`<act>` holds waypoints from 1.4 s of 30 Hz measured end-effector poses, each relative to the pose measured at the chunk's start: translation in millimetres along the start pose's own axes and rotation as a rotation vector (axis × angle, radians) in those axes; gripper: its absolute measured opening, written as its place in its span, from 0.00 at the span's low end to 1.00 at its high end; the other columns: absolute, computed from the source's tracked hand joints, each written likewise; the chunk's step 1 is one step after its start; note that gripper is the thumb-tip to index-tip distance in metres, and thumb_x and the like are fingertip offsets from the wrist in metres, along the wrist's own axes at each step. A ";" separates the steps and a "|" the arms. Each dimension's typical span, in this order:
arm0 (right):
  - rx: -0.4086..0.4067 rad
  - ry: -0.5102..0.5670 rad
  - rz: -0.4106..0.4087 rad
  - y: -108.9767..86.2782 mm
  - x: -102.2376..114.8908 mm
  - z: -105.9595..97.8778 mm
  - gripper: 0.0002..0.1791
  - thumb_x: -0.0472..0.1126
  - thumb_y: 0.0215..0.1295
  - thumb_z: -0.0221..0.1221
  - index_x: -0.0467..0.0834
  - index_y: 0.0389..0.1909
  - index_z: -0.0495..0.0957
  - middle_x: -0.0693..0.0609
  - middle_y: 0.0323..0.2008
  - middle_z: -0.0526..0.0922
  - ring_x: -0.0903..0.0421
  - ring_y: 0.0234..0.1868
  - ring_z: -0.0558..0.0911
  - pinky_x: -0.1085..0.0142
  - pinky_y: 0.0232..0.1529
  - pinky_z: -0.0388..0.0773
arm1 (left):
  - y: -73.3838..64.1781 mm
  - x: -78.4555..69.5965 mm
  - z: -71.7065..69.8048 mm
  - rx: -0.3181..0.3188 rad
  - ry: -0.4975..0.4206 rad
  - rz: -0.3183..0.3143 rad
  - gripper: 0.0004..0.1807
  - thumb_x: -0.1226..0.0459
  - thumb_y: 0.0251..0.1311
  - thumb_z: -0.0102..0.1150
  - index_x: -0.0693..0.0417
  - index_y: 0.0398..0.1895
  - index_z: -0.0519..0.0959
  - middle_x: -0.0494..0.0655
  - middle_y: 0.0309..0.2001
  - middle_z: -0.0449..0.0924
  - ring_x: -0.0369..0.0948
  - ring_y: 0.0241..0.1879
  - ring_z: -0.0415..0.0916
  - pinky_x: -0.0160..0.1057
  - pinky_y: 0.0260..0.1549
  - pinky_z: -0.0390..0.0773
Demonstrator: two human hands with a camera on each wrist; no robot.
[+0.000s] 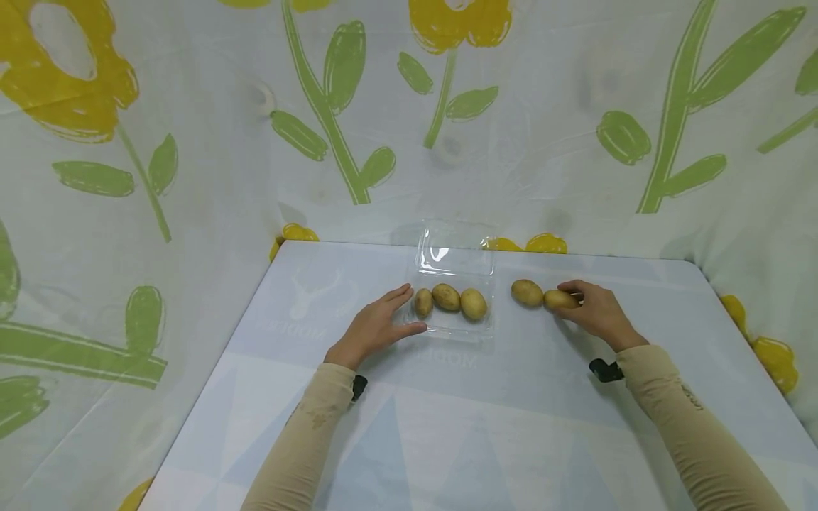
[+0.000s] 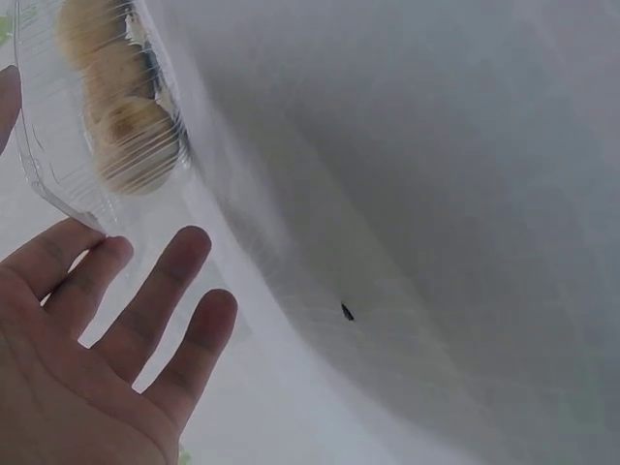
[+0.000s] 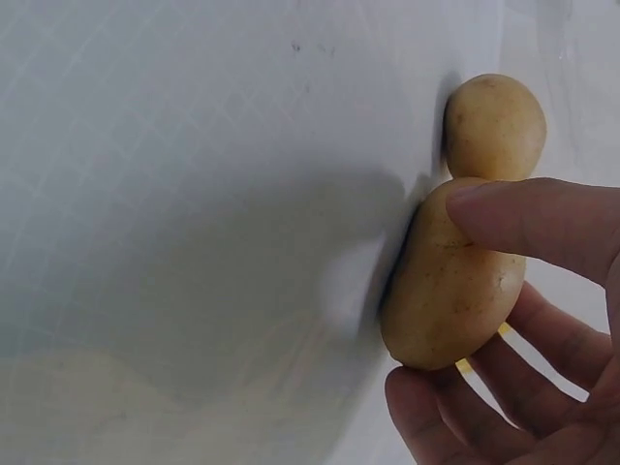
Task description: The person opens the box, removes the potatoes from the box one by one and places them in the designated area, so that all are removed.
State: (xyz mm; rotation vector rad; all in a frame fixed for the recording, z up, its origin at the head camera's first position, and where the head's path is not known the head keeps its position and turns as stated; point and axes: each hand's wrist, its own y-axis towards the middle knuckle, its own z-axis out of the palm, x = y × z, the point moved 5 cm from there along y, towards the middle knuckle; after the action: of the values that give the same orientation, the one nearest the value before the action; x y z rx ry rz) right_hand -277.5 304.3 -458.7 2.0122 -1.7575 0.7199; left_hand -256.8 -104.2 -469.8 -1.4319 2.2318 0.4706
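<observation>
Three potatoes [image 1: 446, 297] lie in a row inside a clear plastic clamshell box [image 1: 460, 332], whose lid [image 1: 455, 248] stands raised at the back. At the box's left side is my left hand [image 1: 378, 326], fingers extended and spread, with fingertips right at the box's edge in the left wrist view. My right hand [image 1: 597, 312] grips a potato [image 3: 455, 281] between thumb and fingers, to the right of the box. Another potato [image 1: 527, 293] sits just left of the held one, between it and the box.
The pale table [image 1: 511, 426] carries a faint printed pattern of triangles and lettering. A curtain [image 1: 511, 170] with yellow flowers and green leaves hangs behind the table and along its sides. Each wrist wears a small black device [image 1: 605, 370].
</observation>
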 end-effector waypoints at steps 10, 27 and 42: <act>0.014 0.003 0.010 -1.9 -2.0 -0.5 0.32 0.49 0.67 0.67 0.35 0.65 0.72 0.31 0.60 0.76 0.34 0.60 0.74 0.43 0.53 0.77 | -1.4 0.8 -1.1 0.012 0.006 0.005 0.51 0.32 0.59 0.60 0.50 0.79 0.61 0.38 0.79 0.55 0.42 0.76 0.54 0.49 0.72 0.61; -0.169 0.035 -0.106 -5.0 34.8 -33.3 0.31 0.49 0.71 0.63 0.34 0.66 0.71 0.33 0.62 0.75 0.34 0.60 0.76 0.42 0.56 0.77 | 0.2 1.4 0.1 0.010 0.004 -0.002 0.51 0.32 0.59 0.60 0.49 0.79 0.62 0.38 0.79 0.56 0.42 0.76 0.55 0.49 0.72 0.61; -0.186 0.069 -0.179 -2.3 75.4 -30.8 0.29 0.41 0.66 0.67 0.36 0.64 0.71 0.36 0.61 0.77 0.35 0.58 0.78 0.43 0.56 0.78 | -0.7 0.8 -0.2 0.008 0.013 0.005 0.50 0.33 0.60 0.60 0.50 0.78 0.62 0.39 0.79 0.56 0.43 0.76 0.55 0.50 0.71 0.61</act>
State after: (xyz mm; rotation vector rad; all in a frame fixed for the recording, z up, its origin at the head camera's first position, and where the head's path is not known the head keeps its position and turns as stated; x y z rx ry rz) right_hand -272.5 262.6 -388.8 1.9635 -1.5216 0.5415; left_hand -256.5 -105.2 -470.0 -1.4298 2.2459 0.4548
